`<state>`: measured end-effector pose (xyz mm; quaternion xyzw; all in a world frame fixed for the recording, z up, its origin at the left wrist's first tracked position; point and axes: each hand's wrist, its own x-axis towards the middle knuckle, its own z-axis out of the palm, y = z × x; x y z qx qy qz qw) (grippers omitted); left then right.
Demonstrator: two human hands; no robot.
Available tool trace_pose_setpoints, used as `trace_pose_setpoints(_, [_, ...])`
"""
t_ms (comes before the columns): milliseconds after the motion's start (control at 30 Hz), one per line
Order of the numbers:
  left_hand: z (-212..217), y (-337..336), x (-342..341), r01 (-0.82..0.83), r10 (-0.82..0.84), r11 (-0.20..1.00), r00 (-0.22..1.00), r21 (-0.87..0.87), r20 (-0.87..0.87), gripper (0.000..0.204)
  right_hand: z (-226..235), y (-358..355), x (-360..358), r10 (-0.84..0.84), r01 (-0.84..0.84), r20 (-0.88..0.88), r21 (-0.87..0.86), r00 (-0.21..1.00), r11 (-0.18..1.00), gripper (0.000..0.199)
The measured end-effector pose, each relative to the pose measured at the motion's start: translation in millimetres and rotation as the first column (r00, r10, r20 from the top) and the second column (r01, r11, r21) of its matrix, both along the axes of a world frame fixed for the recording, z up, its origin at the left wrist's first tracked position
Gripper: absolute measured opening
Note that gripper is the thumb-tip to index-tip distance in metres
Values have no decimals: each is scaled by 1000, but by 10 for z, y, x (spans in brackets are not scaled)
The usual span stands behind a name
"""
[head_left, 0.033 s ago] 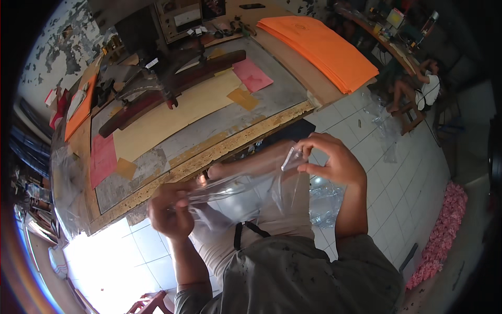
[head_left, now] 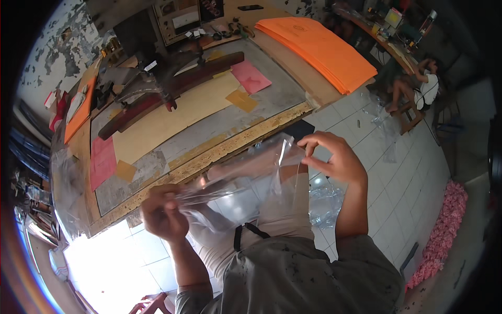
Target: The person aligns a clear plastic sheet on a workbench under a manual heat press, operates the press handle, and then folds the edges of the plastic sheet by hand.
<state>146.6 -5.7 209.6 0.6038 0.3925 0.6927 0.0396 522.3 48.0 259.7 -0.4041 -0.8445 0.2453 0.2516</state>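
A clear plastic sheet or bag is stretched over my lap, in front of the table edge. Its left end is gathered in my left hand, whose fingers are curled closed around it. At the upper right corner, my right hand pinches the plastic between thumb and fingertips. Light glints off a fold near that corner. My legs show through the film, so whether it is one layer or two I cannot tell.
Before me stands a worktable with a chipped wooden edge. It carries a dark red clamp bar over a yellow sheet, and stacked orange bags. Crumpled clear plastic lies on the tiled floor. Another person sits far right.
My left hand has shifted slightly left, drawing the plastic wider. The right fingers have closed more tightly on the corner, and the film there is spread flatter.
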Motion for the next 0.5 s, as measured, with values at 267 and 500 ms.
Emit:
trace_pose_setpoints(267, [101,82,-131,-345,386,923,840,-172,382,26,-649,-171,281,-402,399,18,-168,915,901,22])
trace_pose_setpoints(500, [25,217,89,-277,365,930,776,-243,515,22,-1534,-423,-571,-337,-386,-819,-530,465,755,47])
